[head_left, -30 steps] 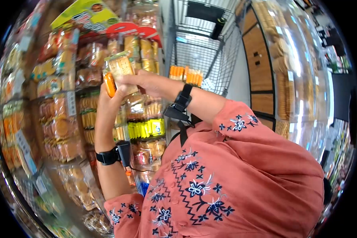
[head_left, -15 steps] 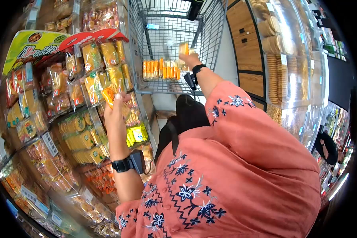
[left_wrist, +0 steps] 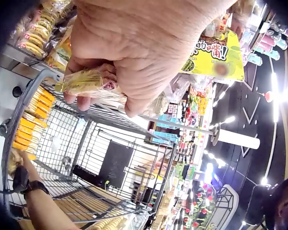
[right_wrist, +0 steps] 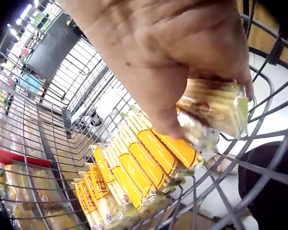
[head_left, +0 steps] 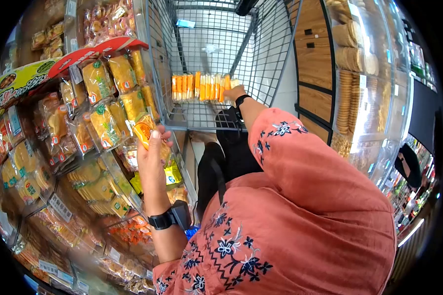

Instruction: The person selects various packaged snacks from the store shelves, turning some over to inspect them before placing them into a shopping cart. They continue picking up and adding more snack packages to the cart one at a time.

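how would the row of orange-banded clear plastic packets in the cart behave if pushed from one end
The row of orange-banded clear plastic packets would probably shift or tip together, since they sit close side by side. Their glossy surfaces suggest they may slide easily. They could be fragile too, as thin, pale, biscuit-like layers show through.

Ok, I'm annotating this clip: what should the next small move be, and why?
Probably the right hand should ease its packet in beside the row of orange-banded packets: it grips it at the row's end inside the cart, while the left hand holds another packet.
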A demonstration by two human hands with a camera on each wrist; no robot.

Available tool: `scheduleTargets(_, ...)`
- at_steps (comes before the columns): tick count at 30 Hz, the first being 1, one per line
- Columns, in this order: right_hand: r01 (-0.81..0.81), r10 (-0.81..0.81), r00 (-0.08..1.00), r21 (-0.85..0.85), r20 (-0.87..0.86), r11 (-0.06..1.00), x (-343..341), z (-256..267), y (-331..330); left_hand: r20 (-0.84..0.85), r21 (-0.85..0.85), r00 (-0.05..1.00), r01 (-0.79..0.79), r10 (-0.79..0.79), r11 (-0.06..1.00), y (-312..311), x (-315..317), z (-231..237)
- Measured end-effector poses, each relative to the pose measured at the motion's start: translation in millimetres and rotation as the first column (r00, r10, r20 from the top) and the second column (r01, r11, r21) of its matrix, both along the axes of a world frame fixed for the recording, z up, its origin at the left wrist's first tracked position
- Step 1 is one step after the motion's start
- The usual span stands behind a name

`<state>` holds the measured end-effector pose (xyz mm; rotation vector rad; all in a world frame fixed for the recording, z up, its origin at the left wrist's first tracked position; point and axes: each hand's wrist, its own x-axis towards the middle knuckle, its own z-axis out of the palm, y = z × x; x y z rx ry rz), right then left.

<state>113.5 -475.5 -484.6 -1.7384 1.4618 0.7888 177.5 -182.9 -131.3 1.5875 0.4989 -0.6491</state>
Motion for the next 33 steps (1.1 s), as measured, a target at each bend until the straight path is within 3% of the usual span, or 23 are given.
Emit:
scheduleTargets(2,-0.082,0.080,0.995,0.023,0.065,0.996,-13.9,-35.1,-4.7,-0.068,0.008,0.997,0.032,-0.031,0.999,-0.2,1.8,-5.5)
scheduleTargets(3,-0.032,0.010,0.990,0.160,0.139,0.987,-13.7,-11.3,-9.9,-0.094,0.024,0.995,0.047,-0.045,0.999,-2.6,3.8,-6.4)
scheduleTargets(6,0.102,-0.125,0.966,0.111,0.225,0.989,-8.8,27.3,-12.1,-0.081,0.020,0.995,0.052,-0.050,0.998,-9.8,7.3,-16.5)
scheduleTargets(9,-0.111,0.096,0.984,0.087,0.153,0.990,-18.1,-26.2,-15.5,-0.075,0.004,0.994,0.078,-0.077,0.997,-21.0,9.8,-17.0)
scheduleTargets(11,-0.279,0.268,0.960,0.174,0.083,0.944,-10.0,3.9,-14.4,-0.081,-0.003,0.993,0.087,-0.087,0.996,-27.8,9.4,-17.0)
scheduleTargets(14,-0.299,0.294,0.953,0.067,0.078,0.952,-23.3,-37.0,-11.2,-0.109,0.003,0.988,0.106,-0.105,0.994,-33.5,4.9,-20.0)
scheduleTargets(18,-0.028,0.044,0.993,-0.144,0.109,0.989,-11.2,5.2,-15.3,-0.131,-0.001,0.977,0.170,-0.168,0.986,-45.4,4.3,-33.0)
scheduleTargets(19,0.058,-0.002,0.974,-0.235,0.228,0.970,-6.4,17.0,-12.4,-0.125,-0.016,0.977,0.171,-0.172,0.985,-49.7,2.7,-41.3)
scheduleTargets(20,0.115,-0.113,0.927,0.014,0.358,0.993,-1.5,21.9,-19.2,-0.122,-0.011,0.967,0.222,-0.222,0.975,-51.9,0.3,-56.2)
scheduleTargets(21,0.203,-0.339,0.861,0.356,0.378,0.912,10.6,47.3,-20.7,-0.117,-0.006,0.955,0.272,-0.271,0.962,-54.7,-0.6,-75.9)
scheduleTargets(22,0.130,-0.325,0.895,0.518,0.305,0.846,40.4,176.9,-10.2,-0.111,0.000,0.941,0.321,-0.319,0.947,-60.3,2.8,-88.6)
scheduleTargets(23,0.006,-0.338,0.879,0.701,0.337,0.713,44.8,190.6,-12.4,-0.028,0.021,0.915,0.403,-0.403,0.915,-71.4,7.1,-93.8)
scheduleTargets(25,-0.067,-0.327,0.897,0.824,0.296,0.563,65.6,256.5,-2.0,0.137,0.101,0.877,0.450,-0.460,0.887,-96.8,9.0,-94.1)
scheduleTargets(28,-0.339,-0.236,0.798,0.737,0.555,0.585,66.0,239.5,13.0,0.239,0.221,0.753,0.572,-0.613,0.790,-117.7,13.3,-96.9)
scheduleTargets(29,-0.332,-0.149,0.811,0.653,0.566,0.681,67.4,233.6,12.7,0.246,0.259,0.699,0.620,-0.671,0.741,-120.8,13.8,-97.0)
scheduleTargets(31,-0.251,-0.190,0.832,0.659,0.521,0.709,69.1,232.0,-0.9,0.295,0.350,0.731,0.516,-0.615,0.782,-116.9,5.2,-115.6)
scheduleTargets(32,-0.211,-0.212,0.841,0.662,0.498,0.719,69.3,231.0,-7.3,0.319,0.395,0.744,0.459,-0.587,0.796,-112.0,1.5,-126.4)
scheduleTargets(33,-0.133,-0.346,0.780,0.679,0.521,0.722,66.7,221.5,-10.0,0.270,0.333,0.784,0.468,-0.558,0.818,-104.1,4.6,-113.4)
